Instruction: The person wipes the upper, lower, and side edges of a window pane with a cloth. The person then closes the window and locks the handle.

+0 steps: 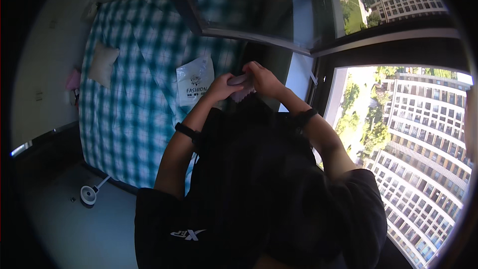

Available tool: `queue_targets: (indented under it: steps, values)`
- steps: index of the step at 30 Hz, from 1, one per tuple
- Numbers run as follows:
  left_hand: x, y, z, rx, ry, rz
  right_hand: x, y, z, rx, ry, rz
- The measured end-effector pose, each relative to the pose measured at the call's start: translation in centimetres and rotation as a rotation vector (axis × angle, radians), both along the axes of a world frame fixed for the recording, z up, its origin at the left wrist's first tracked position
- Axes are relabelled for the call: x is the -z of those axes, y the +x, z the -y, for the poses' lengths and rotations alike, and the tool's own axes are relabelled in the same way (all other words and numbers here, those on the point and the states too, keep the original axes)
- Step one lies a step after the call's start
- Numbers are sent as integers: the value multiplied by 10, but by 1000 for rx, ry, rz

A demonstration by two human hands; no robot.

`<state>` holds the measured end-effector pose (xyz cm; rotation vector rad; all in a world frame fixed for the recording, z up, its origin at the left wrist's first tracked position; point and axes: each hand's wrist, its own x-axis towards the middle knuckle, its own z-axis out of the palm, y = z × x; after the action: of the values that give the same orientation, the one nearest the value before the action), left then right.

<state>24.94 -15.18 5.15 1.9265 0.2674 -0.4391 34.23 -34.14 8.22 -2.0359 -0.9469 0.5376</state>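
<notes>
Left hand [221,87], right hand [265,80]: both clamping pale scalloped item [240,95] | handling seemingly ongoing, unfinished | what's left: cannot tell

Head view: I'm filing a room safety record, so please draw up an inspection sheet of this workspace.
Surface: bed with teal-and-white checked bedding, to the left of the hands.
Job's things: a pale pinkish piece with a scalloped edge, exact kind unclear, held in both hands.
Clutter: a white printed bag and a beige cushion on the bedding; a white round-headed object on the floor.
Hands: left hand and right hand close together, both gripping the piece.
Cables: nothing seen.
Surroundings: window at right; a pale multi-storey building and trees outside.
</notes>
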Motion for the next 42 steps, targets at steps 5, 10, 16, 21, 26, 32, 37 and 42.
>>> queue_targets:
  steps: [5,10,16,21,26,32,37,42]
  values:
    - [5,-24,2,-248,-274,-118,5,-4,-2,-72,137,-64]
    - [15,-37,-3,-302,-434,-85,8,-8,-6,-140,180,-176]
    - [-23,-13,6,-162,11,314,16,11,6,-68,163,53]
    - [-46,0,14,-11,499,543,35,15,4,-41,212,164]
    - [-51,13,17,-83,317,738,44,6,8,56,217,-83]
    - [-111,34,18,-203,196,802,-7,32,28,261,364,-288]
    - [-149,69,8,-257,241,896,-84,53,43,358,446,221]
    - [-178,77,-5,-270,244,930,-133,47,32,429,465,288]
